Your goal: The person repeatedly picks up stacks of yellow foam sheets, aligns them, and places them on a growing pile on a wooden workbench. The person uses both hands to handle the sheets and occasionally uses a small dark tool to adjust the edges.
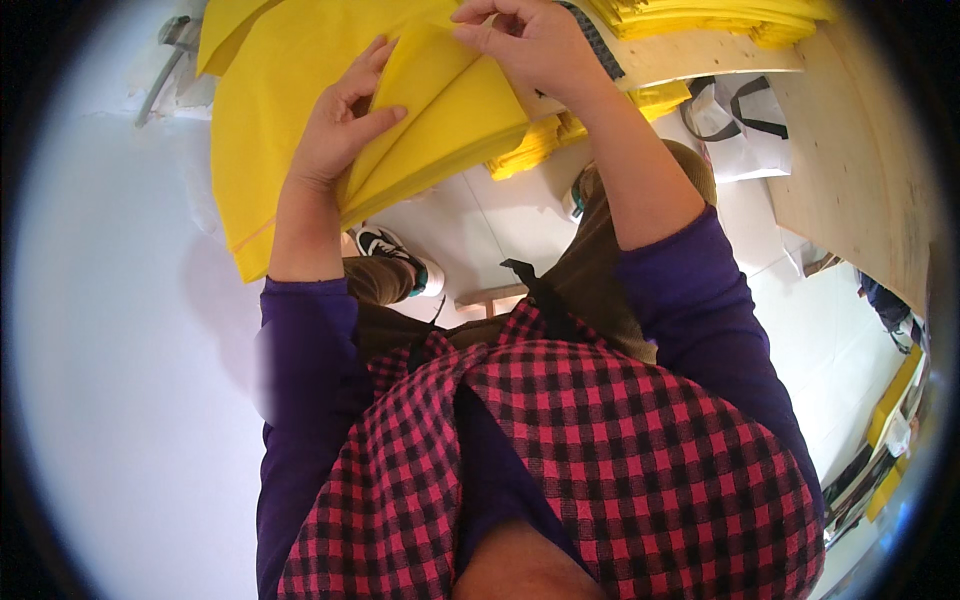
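Pale tiles (455,235) showed below yellow cloth (265,110), which lay in folded layers at the top centre; the left hand (338,125) rested on it, thumb apart from loosely curled fingers, and the right hand (545,45) had its fingertips gathered at the upper edge of a flap (440,85), though whether they pinched it could not be told. That flap could have slipped or creased if either hand eased off, since its layers looked loose. Plywood (700,62) at the upper right bore yellow stacks (705,20), with a white bag (755,145) below.
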Demonstrator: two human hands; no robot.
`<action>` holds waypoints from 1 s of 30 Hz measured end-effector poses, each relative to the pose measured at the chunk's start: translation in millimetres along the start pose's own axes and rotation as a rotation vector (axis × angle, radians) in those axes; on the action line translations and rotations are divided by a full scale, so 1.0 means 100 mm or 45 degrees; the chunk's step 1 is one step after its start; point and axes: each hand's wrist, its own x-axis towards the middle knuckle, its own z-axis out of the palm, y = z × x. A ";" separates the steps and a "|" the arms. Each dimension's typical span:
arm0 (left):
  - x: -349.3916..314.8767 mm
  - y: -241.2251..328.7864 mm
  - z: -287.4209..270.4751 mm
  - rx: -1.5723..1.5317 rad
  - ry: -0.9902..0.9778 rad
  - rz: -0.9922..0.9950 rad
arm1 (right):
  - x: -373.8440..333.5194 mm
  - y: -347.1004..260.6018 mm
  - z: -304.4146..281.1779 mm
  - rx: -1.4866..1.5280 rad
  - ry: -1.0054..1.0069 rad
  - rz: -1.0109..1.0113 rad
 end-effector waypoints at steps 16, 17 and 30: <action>-0.02 -0.02 0.01 -0.061 0.066 -0.021 | -0.13 0.18 -0.43 -0.404 -0.629 -0.153; -0.02 -0.02 0.01 -0.069 0.068 -0.025 | -0.13 0.19 -0.41 -0.406 -0.616 -0.159; -0.01 0.02 0.01 -0.005 0.004 -0.016 | -0.06 0.15 -0.32 -0.389 -0.545 -0.197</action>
